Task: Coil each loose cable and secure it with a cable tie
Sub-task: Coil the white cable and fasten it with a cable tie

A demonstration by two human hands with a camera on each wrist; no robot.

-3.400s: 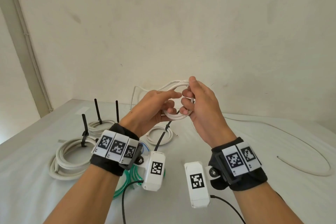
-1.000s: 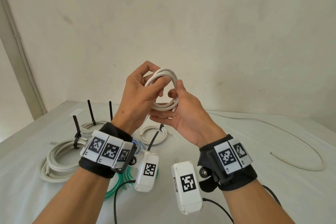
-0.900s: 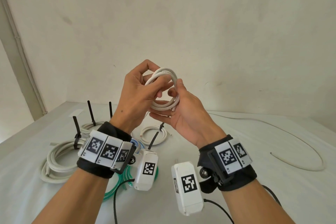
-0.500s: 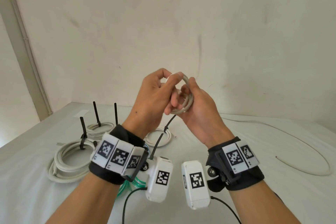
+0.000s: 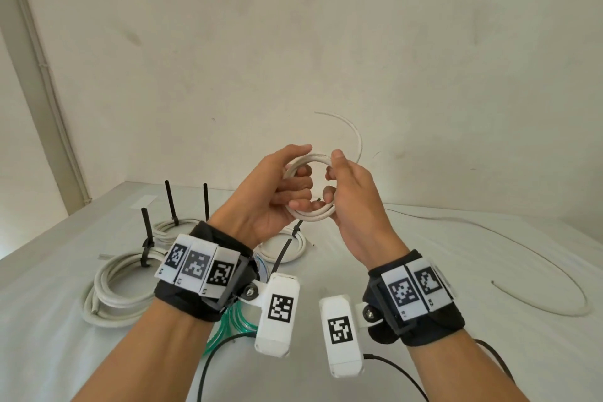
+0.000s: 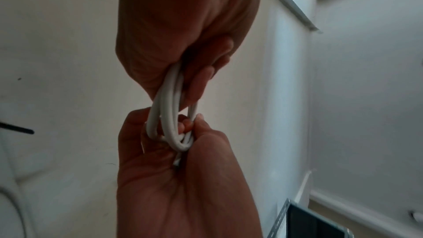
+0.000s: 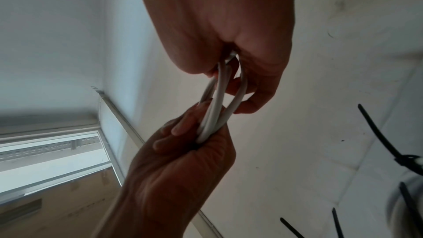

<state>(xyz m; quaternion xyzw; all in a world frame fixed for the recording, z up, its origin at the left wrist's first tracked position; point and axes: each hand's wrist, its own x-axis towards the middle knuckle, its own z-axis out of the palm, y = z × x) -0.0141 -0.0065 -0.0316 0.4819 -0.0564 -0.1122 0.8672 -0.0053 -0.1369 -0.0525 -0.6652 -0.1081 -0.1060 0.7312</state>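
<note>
On the far left of the table (image 5: 408, 271), three white coils are lying already tied: a thick coil (image 5: 114, 287) with a black tie (image 5: 146, 238) standing up from it, and behind it a thinner coil (image 5: 163, 226) that is carrying two more upright ties.

Moving to the right, the left hand (image 5: 277, 192) is holding the small white coil (image 5: 310, 188) up in the air, above the table and in front of the wall. Its fingers are curling through the ring and its thumb is lying over the top, so it is gripping the left side of the loops. The left wrist view is showing the same strands (image 6: 169, 111) running from one palm into the other.

Next, the right hand (image 5: 350, 196) is gripping the right side of the coil, with the thumb on the top and the fingers curled under the bottom.

What is different from half a second ago is the tail (image 5: 355, 137). It was then tucked inside the hands and the ring was seen nearly edge-on. Now the ring is facing the camera and a free end is springing out in an arc above the right hand. I judge that the last turn is not yet laid in, so the coiling is not finished and no tie can go on at present.

On the far right, one long loose cable (image 5: 554, 271) is lying uncoiled on the table, so more work is waiting.
</note>
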